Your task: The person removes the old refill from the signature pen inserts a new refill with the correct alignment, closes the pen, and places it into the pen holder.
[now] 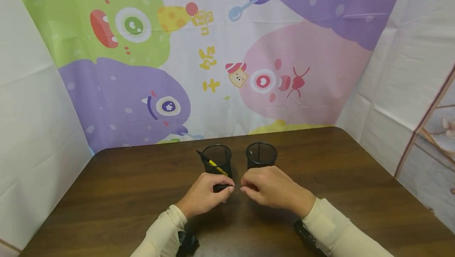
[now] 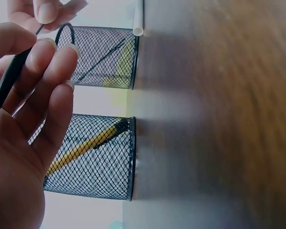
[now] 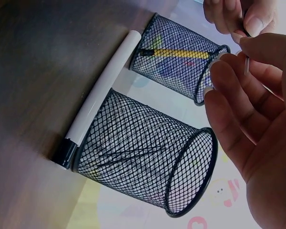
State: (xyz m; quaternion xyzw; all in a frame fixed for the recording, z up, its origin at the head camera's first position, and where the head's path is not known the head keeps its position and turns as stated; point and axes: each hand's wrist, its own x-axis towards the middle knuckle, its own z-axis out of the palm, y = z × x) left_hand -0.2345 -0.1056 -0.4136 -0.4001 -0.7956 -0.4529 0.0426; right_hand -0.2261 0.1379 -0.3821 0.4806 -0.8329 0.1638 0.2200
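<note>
From the left hand [image 1: 206, 193], one cup [image 3: 169, 78] holding a pen [image 1: 214, 164] stood at twelve o'clock, another cup [image 3: 143, 148] at two.

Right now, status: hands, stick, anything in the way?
Left hand grips black stick; right hand pinches its thin end. Two cups just beyond, marker beside them.

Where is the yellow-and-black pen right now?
In the head view, the yellow-and-black pen leans inside the left black mesh pen cup, just beyond the left hand, its upper end past the rim.
</note>
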